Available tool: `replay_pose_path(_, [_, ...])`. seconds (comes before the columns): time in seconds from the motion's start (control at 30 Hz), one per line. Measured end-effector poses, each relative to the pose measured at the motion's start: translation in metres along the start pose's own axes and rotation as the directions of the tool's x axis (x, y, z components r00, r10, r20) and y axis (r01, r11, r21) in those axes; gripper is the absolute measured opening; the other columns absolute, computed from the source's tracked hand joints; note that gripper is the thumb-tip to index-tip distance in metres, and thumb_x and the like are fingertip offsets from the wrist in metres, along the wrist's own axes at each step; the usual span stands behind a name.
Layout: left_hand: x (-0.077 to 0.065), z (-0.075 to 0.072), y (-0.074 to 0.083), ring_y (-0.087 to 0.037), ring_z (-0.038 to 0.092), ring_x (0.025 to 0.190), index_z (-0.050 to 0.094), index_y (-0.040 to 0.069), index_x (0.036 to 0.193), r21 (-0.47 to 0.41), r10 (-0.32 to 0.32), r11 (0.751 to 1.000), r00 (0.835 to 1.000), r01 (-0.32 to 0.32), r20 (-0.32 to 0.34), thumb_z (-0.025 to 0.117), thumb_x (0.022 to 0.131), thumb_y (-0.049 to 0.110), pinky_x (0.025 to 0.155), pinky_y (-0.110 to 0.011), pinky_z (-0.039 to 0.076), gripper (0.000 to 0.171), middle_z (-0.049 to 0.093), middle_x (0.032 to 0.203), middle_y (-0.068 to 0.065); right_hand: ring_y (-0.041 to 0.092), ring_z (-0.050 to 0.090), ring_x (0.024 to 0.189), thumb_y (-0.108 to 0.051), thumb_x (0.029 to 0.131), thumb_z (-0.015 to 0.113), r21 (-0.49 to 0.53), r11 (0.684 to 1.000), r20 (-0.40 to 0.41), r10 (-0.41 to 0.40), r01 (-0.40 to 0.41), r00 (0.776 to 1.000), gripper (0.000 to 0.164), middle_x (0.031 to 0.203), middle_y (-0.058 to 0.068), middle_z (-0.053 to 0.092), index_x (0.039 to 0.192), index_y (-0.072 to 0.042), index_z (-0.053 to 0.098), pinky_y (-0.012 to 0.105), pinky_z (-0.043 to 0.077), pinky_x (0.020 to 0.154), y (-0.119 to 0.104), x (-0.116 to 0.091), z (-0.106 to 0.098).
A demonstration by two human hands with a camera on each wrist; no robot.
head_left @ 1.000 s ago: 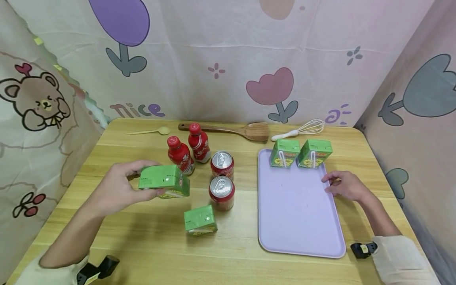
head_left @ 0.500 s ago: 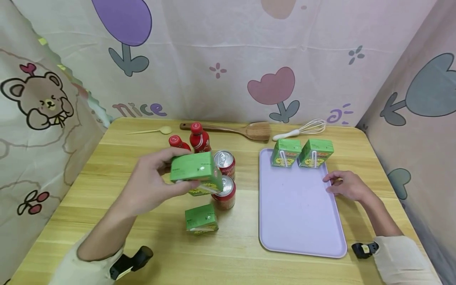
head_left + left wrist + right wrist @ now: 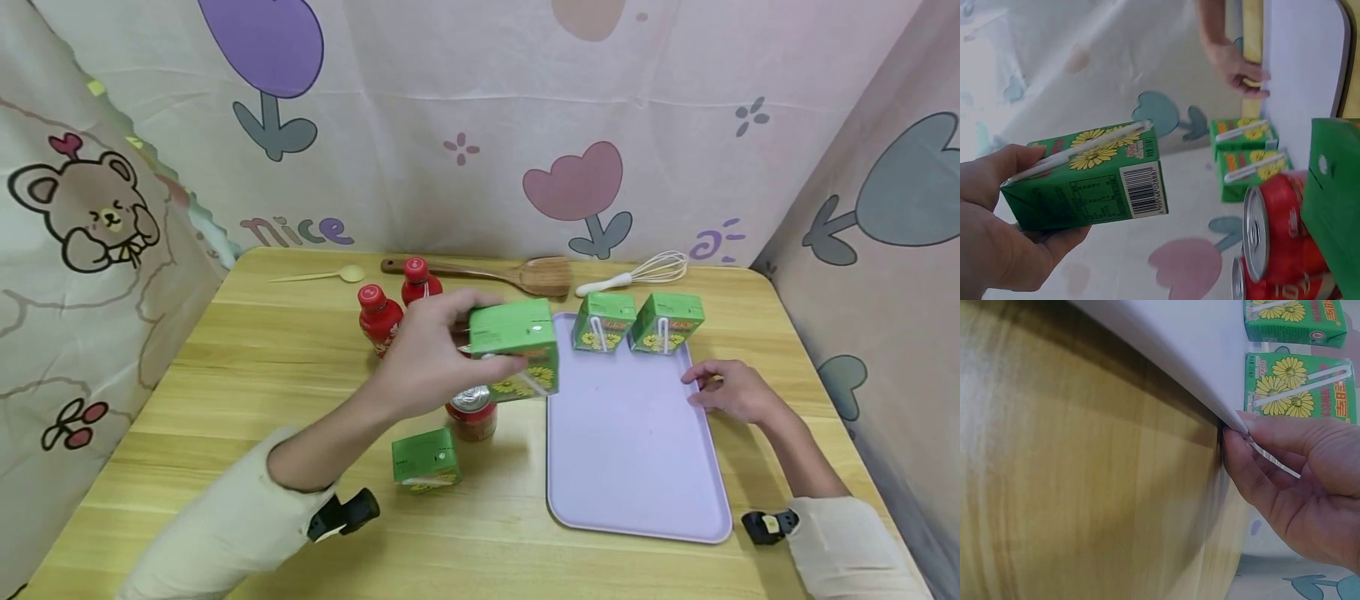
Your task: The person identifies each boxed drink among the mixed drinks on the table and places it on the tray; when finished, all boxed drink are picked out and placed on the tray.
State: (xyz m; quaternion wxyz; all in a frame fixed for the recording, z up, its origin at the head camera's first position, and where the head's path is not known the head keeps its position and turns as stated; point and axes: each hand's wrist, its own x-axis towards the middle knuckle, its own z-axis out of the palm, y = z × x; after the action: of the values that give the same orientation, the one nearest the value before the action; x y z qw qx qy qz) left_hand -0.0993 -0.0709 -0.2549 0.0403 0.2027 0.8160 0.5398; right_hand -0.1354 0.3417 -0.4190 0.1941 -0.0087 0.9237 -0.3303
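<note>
My left hand (image 3: 427, 354) grips a green juice box (image 3: 521, 346) with yellow flowers and a white straw, held up at the left edge of the lilac tray (image 3: 637, 467). In the left wrist view its barcode end shows. My right hand (image 3: 733, 392) pinches the tray's right rim between thumb and fingers, clearest in the right wrist view. Two more juice boxes, a left one (image 3: 602, 321) and a right one (image 3: 666, 322), stand side by side at the tray's far end. Another juice box (image 3: 425, 460) is on the table, near the left forearm.
A red soda can (image 3: 474, 417) stands under the left hand; a second can (image 3: 1285, 289) is mostly hidden. Two red bottles (image 3: 378, 317) are behind them. A spoon (image 3: 348, 273), a wooden spatula (image 3: 543, 277) and a whisk (image 3: 660, 268) lie along the back.
My left hand has carried the juice box rightward from beside the bottles, over the cans, to the tray's left edge. The right hand has stayed at the tray rim.
</note>
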Motion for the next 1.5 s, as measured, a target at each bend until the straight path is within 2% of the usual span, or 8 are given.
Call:
replay_pose_path(0.13, [0.014, 0.016, 0.006, -0.015, 0.064, 0.082, 0.062, 0.010, 0.109, 0.001, -0.028, 1.000, 0.999, 0.028, 0.026, 0.082, 0.071, 0.016, 0.072, -0.027, 0.056, 0.043, 0.065, 0.100, -0.001, 0.021, 0.053, 0.082, -0.005, 0.084, 0.068, 0.006, 1.000, -0.001, -0.002, 0.002, 1.000, 0.032, 0.098, 0.018, 0.052, 0.112, 0.007, 0.059, 0.025, 0.053, 0.061, 0.000, 0.000, 0.000])
replay_pose_path(0.27, [0.031, 0.032, 0.010, -0.014, 0.061, 0.082, 0.061, 0.009, 0.107, 0.049, -0.059, 0.997, 0.996, 0.056, 0.069, 0.082, 0.070, 0.018, 0.070, -0.023, 0.053, 0.043, 0.064, 0.097, -0.001, 0.019, 0.053, 0.080, -0.004, 0.084, 0.067, 0.007, 1.000, -0.005, -0.003, 0.003, 1.000, 0.031, 0.097, 0.017, 0.052, 0.111, 0.007, 0.059, 0.024, 0.053, 0.060, -0.001, 0.000, 0.000])
replay_pose_path(0.5, [0.060, 0.060, 0.010, -0.014, 0.056, 0.083, 0.060, 0.009, 0.105, 0.155, -0.060, 0.987, 0.988, 0.038, 0.139, 0.082, 0.071, 0.020, 0.066, -0.020, 0.048, 0.042, 0.061, 0.092, -0.001, 0.019, 0.054, 0.080, -0.005, 0.084, 0.067, -0.001, 1.000, -0.007, -0.004, 0.004, 1.000, 0.031, 0.097, 0.017, 0.053, 0.111, 0.007, 0.059, 0.024, 0.052, 0.059, -0.001, 0.000, 0.000])
replay_pose_path(0.67, [0.079, 0.085, 0.004, -0.011, 0.056, 0.086, 0.060, 0.011, 0.101, 0.187, -0.131, 0.977, 0.978, 0.100, 0.165, 0.083, 0.070, 0.020, 0.066, -0.019, 0.049, 0.039, 0.061, 0.093, 0.002, 0.020, 0.054, 0.080, -0.006, 0.083, 0.068, -0.007, 1.000, -0.010, 0.003, -0.004, 1.000, 0.032, 0.097, 0.017, 0.053, 0.111, 0.007, 0.059, 0.025, 0.052, 0.059, -0.001, 0.000, -0.001])
replay_pose_path(0.8, [0.092, 0.109, -0.002, -0.008, 0.054, 0.088, 0.062, 0.016, 0.107, 0.279, -0.188, 0.951, 0.966, 0.134, 0.176, 0.083, 0.071, 0.025, 0.065, -0.016, 0.046, 0.043, 0.061, 0.097, 0.006, 0.019, 0.054, 0.080, -0.005, 0.082, 0.068, -0.007, 1.000, -0.014, 0.008, -0.008, 1.000, 0.031, 0.096, 0.017, 0.053, 0.110, 0.007, 0.060, 0.025, 0.052, 0.059, -0.001, 0.000, -0.001])
replay_pose_path(1.0, [0.102, 0.139, -0.010, -0.004, 0.054, 0.086, 0.061, 0.019, 0.105, 0.395, -0.186, 0.913, 0.967, 0.105, 0.173, 0.084, 0.070, 0.032, 0.068, -0.015, 0.041, 0.044, 0.063, 0.096, 0.011, 0.020, 0.054, 0.081, -0.004, 0.083, 0.067, -0.004, 1.000, -0.013, 0.002, -0.002, 1.000, 0.031, 0.098, 0.018, 0.054, 0.111, 0.007, 0.059, 0.024, 0.052, 0.060, -0.002, 0.000, 0.000])
replay_pose_path(1.3, [0.111, 0.175, -0.018, -0.004, 0.057, 0.099, 0.057, 0.022, 0.123, 0.462, -0.249, 0.876, 0.951, 0.140, 0.183, 0.084, 0.071, 0.030, 0.079, -0.015, 0.047, 0.059, 0.063, 0.116, 0.010, 0.023, 0.058, 0.084, -0.004, 0.083, 0.068, -0.009, 1.000, -0.012, -0.002, 0.002, 1.000, 0.031, 0.100, 0.021, 0.056, 0.110, 0.008, 0.059, 0.025, 0.054, 0.062, 0.000, 0.000, 0.001])
replay_pose_path(1.5, [0.114, 0.195, -0.023, -0.005, 0.059, 0.105, 0.054, 0.025, 0.129, 0.469, -0.264, 0.868, 0.951, 0.161, 0.161, 0.082, 0.073, 0.030, 0.084, -0.016, 0.049, 0.062, 0.063, 0.122, 0.011, 0.020, 0.061, 0.082, -0.004, 0.082, 0.069, -0.015, 1.000, -0.022, -0.012, 0.012, 1.000, 0.033, 0.096, 0.023, 0.060, 0.108, 0.012, 0.058, 0.024, 0.053, 0.060, -0.001, 0.001, 0.000])
